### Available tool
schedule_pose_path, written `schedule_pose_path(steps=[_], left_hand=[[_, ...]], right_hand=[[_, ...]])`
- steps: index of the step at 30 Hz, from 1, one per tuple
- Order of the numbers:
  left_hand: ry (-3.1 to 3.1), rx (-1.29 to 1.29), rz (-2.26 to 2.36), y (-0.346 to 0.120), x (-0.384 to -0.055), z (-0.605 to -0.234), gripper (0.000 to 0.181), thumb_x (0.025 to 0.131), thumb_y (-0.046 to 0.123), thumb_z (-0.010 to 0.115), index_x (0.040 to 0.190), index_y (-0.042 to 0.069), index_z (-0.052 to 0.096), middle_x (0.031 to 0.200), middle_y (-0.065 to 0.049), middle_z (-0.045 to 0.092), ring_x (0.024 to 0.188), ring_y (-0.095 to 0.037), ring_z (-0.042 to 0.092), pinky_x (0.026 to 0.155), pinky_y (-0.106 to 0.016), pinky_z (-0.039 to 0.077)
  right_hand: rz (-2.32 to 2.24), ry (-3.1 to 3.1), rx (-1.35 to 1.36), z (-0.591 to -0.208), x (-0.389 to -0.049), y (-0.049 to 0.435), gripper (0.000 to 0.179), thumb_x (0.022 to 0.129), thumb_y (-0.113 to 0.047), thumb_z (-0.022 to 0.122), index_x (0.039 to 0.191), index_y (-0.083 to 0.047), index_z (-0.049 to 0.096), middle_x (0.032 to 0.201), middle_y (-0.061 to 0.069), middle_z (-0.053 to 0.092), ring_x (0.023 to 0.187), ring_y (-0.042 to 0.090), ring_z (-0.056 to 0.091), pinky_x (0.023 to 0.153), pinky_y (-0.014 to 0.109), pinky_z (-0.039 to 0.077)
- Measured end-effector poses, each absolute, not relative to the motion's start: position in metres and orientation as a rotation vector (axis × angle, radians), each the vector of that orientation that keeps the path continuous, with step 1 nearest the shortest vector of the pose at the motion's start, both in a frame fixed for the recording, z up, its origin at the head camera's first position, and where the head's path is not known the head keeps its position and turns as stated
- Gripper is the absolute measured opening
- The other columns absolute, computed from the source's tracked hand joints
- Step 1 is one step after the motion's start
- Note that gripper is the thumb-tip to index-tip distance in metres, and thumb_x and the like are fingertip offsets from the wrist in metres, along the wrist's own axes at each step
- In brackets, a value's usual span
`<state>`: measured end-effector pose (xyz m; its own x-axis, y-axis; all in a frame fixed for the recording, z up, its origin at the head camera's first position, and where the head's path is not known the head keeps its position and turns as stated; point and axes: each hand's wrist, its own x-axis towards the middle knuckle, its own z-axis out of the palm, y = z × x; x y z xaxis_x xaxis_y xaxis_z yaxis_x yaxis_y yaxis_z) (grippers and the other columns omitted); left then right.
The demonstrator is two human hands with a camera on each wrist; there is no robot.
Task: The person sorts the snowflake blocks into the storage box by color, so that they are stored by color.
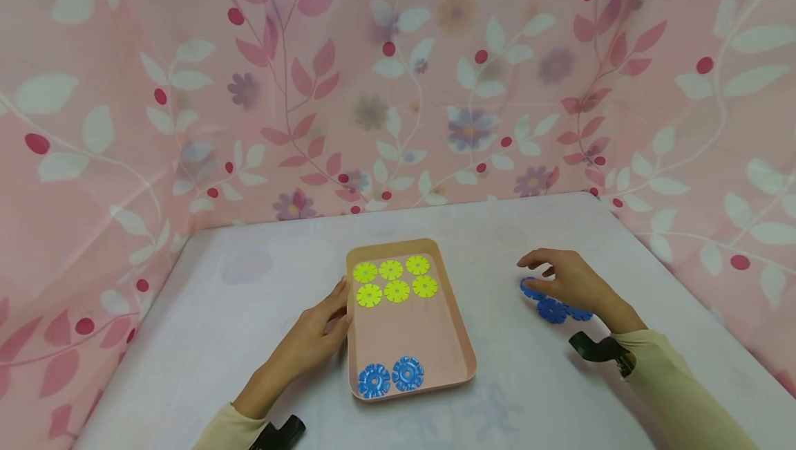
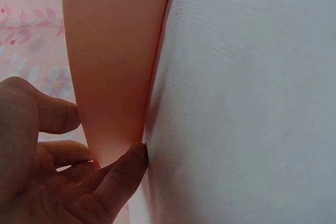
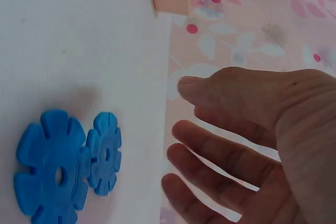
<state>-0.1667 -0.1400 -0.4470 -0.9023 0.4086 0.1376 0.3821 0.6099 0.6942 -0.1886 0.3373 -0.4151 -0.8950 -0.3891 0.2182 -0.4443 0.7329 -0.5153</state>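
The left hand (image 1: 314, 332) holds one side of one flat pink tray with raised sides and round corners (image 1: 410, 339), its thumb and fingertips at the rim and outer wall; the tray lies just right of this hand, on a white surface (image 1: 211, 312). To the right of those fingertips, six bright yellow flower-shaped flat discs (image 1: 398, 295) sit in the tray in two rows of three; nearer the person than the left hand, two blue flower-shaped flat plastic discs (image 1: 407, 381) sit side by side in the tray.

The right hand (image 1: 572, 280) is well apart from the tray; its thumb and fingers are spread apart with nothing between them; under and just beside it, three loose blue discs (image 1: 551, 311) can be seen on the surface, partly hidden by the hand, so I cannot tell if there are more.
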Motion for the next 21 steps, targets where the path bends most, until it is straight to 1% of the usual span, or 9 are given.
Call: schedule_pose_path(steps=[5, 9, 12, 17, 21], left_hand=[[2.798, 0.694, 1.181, -0.139, -0.166, -0.445, 0.063, 0.104, 0.012, 0.062, 0.16, 0.003, 0.035, 0.168, -0.013, 0.027, 0.142, -0.03, 0.047, 0.113, -0.049, 0.036], [2.796, 0.704, 1.179, -0.139, -0.166, -0.445, 0.063, 0.105, 0.012, 0.061, 0.16, 0.003, 0.034, 0.168, -0.013, 0.026, 0.141, -0.03, 0.048, 0.113, -0.049, 0.036], [2.795, 0.71, 1.175, -0.139, -0.167, -0.445, 0.063, 0.105, 0.012, 0.062, 0.16, 0.002, 0.034, 0.168, -0.013, 0.026, 0.141, -0.03, 0.048, 0.113, -0.048, 0.036], [2.796, 0.729, 1.17, -0.139, -0.168, -0.445, 0.063, 0.104, 0.012, 0.062, 0.16, 0.001, 0.034, 0.167, -0.014, 0.027, 0.141, -0.03, 0.047, 0.114, -0.048, 0.035], [2.8, 0.73, 1.168, -0.14, -0.168, -0.445, 0.063, 0.104, 0.012, 0.062, 0.16, 0.001, 0.034, 0.167, -0.014, 0.026, 0.141, -0.029, 0.048, 0.114, -0.049, 0.035]], right_hand=[[0.859, -2.955, 0.607, -0.419, -0.19, 0.344, 0.039, 0.086, -0.008, 0.085, 0.121, -0.001, 0.071, 0.116, 0.014, 0.07, 0.105, 0.037, 0.065, 0.086, 0.052, 0.059], [0.854, -3.014, 0.572, -0.424, -0.193, 0.346, 0.045, 0.084, -0.014, 0.089, 0.122, 0.0, 0.07, 0.111, 0.011, 0.069, 0.102, 0.034, 0.064, 0.085, 0.051, 0.059], [0.835, -3.042, 0.553, -0.427, -0.195, 0.348, 0.049, 0.081, -0.019, 0.091, 0.12, 0.0, 0.07, 0.106, 0.009, 0.068, 0.098, 0.031, 0.063, 0.082, 0.049, 0.06], [0.822, -3.059, 0.53, -0.43, -0.196, 0.349, 0.047, 0.081, -0.022, 0.092, 0.115, 0.001, 0.069, 0.101, 0.007, 0.065, 0.092, 0.028, 0.062, 0.078, 0.048, 0.06], [0.838, -3.063, 0.524, -0.43, -0.194, 0.347, 0.045, 0.083, -0.021, 0.09, 0.116, 0.001, 0.069, 0.099, 0.006, 0.064, 0.09, 0.026, 0.062, 0.077, 0.048, 0.06]])
